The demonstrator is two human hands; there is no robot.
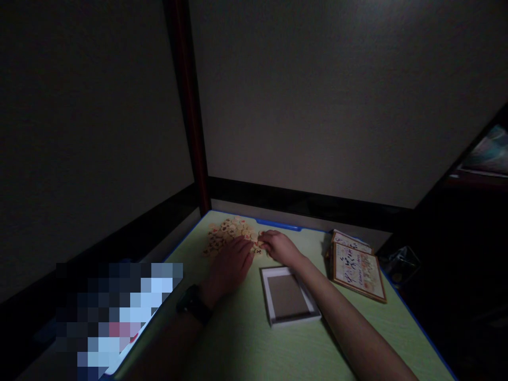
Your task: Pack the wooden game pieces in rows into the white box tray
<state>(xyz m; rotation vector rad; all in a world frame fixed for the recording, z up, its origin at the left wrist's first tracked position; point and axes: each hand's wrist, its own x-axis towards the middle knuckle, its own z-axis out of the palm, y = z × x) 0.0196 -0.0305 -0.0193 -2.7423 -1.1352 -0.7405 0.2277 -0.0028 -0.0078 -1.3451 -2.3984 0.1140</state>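
A pile of round wooden pieces with red and dark marks (230,228) lies at the far left part of the green table (238,338). My left hand (232,264), with a dark watch at the wrist, rests over the near side of the pile, its fingers stretched out. At the pile's right edge is my right hand (278,247), thumb and fingers pinched together on a round piece (261,238). An open shallow box (288,297) with a white rim and brown bottom sits just nearer, partly under my right forearm.
A box lid with printed characters (359,270) lies at the table's right side, against another printed panel (351,242). Walls stand behind and to the left. A pixelated bright area (135,312) borders the table's left edge. Something in clear plastic (402,264) is beyond the right edge.
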